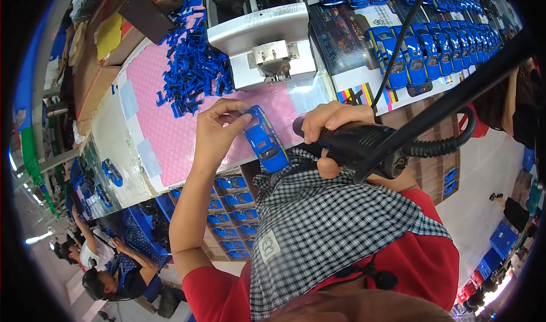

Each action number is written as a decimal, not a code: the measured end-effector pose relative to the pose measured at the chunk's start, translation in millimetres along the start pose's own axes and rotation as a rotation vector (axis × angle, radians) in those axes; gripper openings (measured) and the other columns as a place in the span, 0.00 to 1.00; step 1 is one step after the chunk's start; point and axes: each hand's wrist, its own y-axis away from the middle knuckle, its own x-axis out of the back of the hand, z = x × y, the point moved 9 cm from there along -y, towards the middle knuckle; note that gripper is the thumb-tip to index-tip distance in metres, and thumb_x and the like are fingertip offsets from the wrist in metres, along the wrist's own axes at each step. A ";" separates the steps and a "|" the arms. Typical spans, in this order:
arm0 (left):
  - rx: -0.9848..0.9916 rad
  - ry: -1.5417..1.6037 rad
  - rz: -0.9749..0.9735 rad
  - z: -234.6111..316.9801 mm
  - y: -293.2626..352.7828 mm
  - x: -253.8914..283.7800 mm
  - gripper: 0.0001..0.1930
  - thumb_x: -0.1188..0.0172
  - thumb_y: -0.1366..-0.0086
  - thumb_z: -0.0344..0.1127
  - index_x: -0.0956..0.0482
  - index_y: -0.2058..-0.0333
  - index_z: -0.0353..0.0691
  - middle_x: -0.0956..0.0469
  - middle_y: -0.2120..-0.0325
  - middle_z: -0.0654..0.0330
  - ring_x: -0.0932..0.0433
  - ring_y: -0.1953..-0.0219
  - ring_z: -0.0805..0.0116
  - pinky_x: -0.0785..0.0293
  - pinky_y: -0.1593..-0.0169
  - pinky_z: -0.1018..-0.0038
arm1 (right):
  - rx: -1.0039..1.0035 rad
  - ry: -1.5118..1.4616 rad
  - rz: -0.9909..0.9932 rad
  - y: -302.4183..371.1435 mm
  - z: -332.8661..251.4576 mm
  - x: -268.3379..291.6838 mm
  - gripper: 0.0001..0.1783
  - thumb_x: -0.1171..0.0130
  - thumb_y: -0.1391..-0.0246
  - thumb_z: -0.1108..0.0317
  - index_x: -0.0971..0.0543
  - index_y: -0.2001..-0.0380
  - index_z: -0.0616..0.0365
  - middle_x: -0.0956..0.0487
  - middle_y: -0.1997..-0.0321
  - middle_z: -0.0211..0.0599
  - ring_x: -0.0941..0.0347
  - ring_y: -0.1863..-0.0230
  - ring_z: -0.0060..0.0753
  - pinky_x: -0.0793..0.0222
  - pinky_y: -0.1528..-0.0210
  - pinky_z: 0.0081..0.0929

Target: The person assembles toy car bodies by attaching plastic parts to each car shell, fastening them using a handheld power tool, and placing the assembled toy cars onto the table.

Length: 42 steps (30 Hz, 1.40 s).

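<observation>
Glossy blue model car [263, 141]: far end pinched by left hand [222, 124], presumably for steadiness. Black cylindrical corded handheld tool [364, 144]: wrapped by right hand [334, 123], likely for control.

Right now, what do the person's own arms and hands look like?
The left hand and the right hand are bare, with no gloves. The red sleeves are short and plain, ending well above the left wrist, which has no watch or bracelet. Much of the right forearm is hidden.
</observation>
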 end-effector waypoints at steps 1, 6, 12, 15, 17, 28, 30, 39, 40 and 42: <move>0.000 -0.003 -0.003 2.4 -0.4 1.0 0.09 0.37 0.50 0.22 0.18 0.67 0.35 0.23 0.68 0.63 0.29 0.71 0.77 0.32 0.65 0.80 | 0.002 0.001 0.004 1.2 -0.4 1.1 0.33 0.32 0.64 0.82 0.36 0.54 0.56 0.28 0.66 0.41 0.26 0.63 0.33 0.27 0.59 0.28; -0.330 -0.628 0.069 47.5 10.9 -11.4 0.10 0.38 0.49 0.23 0.18 0.66 0.37 0.22 0.69 0.58 0.24 0.68 0.69 0.28 0.65 0.74 | -0.006 0.069 -0.014 5.3 1.2 1.6 0.30 0.31 0.56 0.67 0.41 0.56 0.55 0.29 0.66 0.42 0.28 0.68 0.33 0.28 0.64 0.34; -0.413 -0.613 0.192 46.0 20.9 -8.7 0.08 0.39 0.47 0.22 0.18 0.67 0.36 0.22 0.68 0.57 0.24 0.67 0.65 0.28 0.64 0.73 | -0.051 0.114 -0.088 -1.2 -2.6 0.2 0.28 0.33 0.55 0.70 0.41 0.57 0.54 0.29 0.66 0.42 0.28 0.68 0.33 0.28 0.63 0.32; -0.330 -0.518 0.134 40.8 16.8 -9.3 0.09 0.40 0.47 0.21 0.18 0.66 0.35 0.22 0.68 0.57 0.24 0.68 0.69 0.28 0.62 0.77 | -0.035 0.091 -0.082 1.5 -2.0 1.6 0.28 0.33 0.55 0.70 0.41 0.57 0.54 0.29 0.66 0.42 0.28 0.68 0.32 0.28 0.62 0.32; -0.367 -0.596 0.125 48.7 16.6 -14.5 0.08 0.40 0.47 0.21 0.19 0.67 0.34 0.22 0.68 0.57 0.24 0.68 0.67 0.28 0.61 0.76 | -0.012 0.066 -0.015 5.0 0.4 4.1 0.30 0.32 0.60 0.74 0.38 0.56 0.55 0.28 0.67 0.40 0.29 0.68 0.30 0.31 0.64 0.27; -0.364 -0.991 0.205 50.1 61.2 -55.0 0.35 0.32 0.54 0.36 0.35 0.46 0.35 0.34 0.50 0.52 0.33 0.52 0.51 0.29 0.55 0.68 | -0.021 0.112 -0.094 -2.4 -7.6 -0.7 0.30 0.29 0.57 0.64 0.38 0.57 0.57 0.28 0.68 0.44 0.27 0.67 0.37 0.29 0.63 0.37; -0.392 -1.072 0.145 48.6 69.8 -54.5 0.34 0.34 0.53 0.32 0.36 0.45 0.36 0.35 0.48 0.52 0.34 0.50 0.50 0.29 0.54 0.66 | -0.104 0.107 -0.077 -5.5 -7.3 -1.2 0.29 0.30 0.56 0.66 0.38 0.56 0.55 0.28 0.68 0.43 0.28 0.67 0.38 0.30 0.60 0.38; -0.343 -0.972 0.165 23.0 80.0 -54.9 0.32 0.42 0.49 0.20 0.37 0.43 0.35 0.39 0.42 0.53 0.37 0.46 0.47 0.37 0.45 0.59 | 0.236 0.222 -0.162 -72.1 -43.1 -18.9 0.30 0.35 0.53 0.48 0.37 0.56 0.53 0.29 0.72 0.40 0.29 0.75 0.37 0.31 0.67 0.39; -0.358 -0.894 0.147 23.0 81.5 -52.8 0.32 0.43 0.49 0.19 0.37 0.43 0.35 0.39 0.43 0.52 0.36 0.46 0.47 0.37 0.44 0.59 | 0.151 0.325 -0.289 -89.6 -42.7 -32.5 0.31 0.36 0.54 0.45 0.38 0.57 0.50 0.29 0.71 0.38 0.29 0.74 0.36 0.31 0.67 0.39; -0.347 -0.827 0.173 16.5 83.1 -40.4 0.32 0.42 0.48 0.21 0.38 0.42 0.36 0.39 0.43 0.51 0.37 0.45 0.49 0.38 0.43 0.60 | 0.132 0.267 -0.268 -96.5 -25.5 -33.1 0.32 0.37 0.53 0.43 0.39 0.56 0.49 0.30 0.70 0.37 0.30 0.73 0.35 0.32 0.67 0.38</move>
